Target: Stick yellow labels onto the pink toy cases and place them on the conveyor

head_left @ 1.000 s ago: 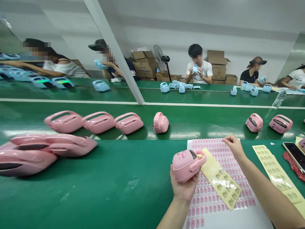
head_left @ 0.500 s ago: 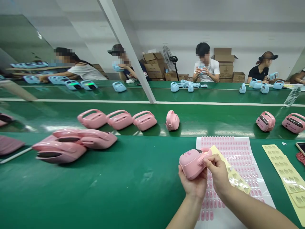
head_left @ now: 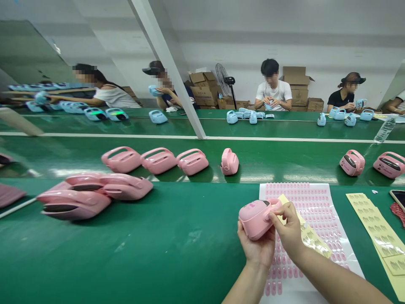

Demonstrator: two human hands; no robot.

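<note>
My left hand (head_left: 257, 247) cups a pink portable speaker (head_left: 254, 219) from below, its handle toward the right. At the side of that handle, my right hand (head_left: 289, 228) has its thumb and forefinger pinched together; whatever lies between them is too small to make out. Under both hands lies a white sheet of pink oval stickers (head_left: 316, 202), with several ovals gone from its lower rows. A narrow yellow sticker sheet (head_left: 313, 240) rests across it, partly behind my right hand.
Several pink speakers (head_left: 76, 204) sit to the left, and more (head_left: 193, 161) stand in a row farther back. Yellow sticker sheets (head_left: 373, 223) and a phone (head_left: 398, 197) lie at right. Across the green tables, co-workers (head_left: 274, 90) handle blue speakers (head_left: 232, 117). A slanted white post (head_left: 171, 71) rises mid-view.
My hands stay almost in place; the held speaker has tilted slightly, hiding its dark panel. Across the table, the co-worker in the middle has lowered a blue speaker.
</note>
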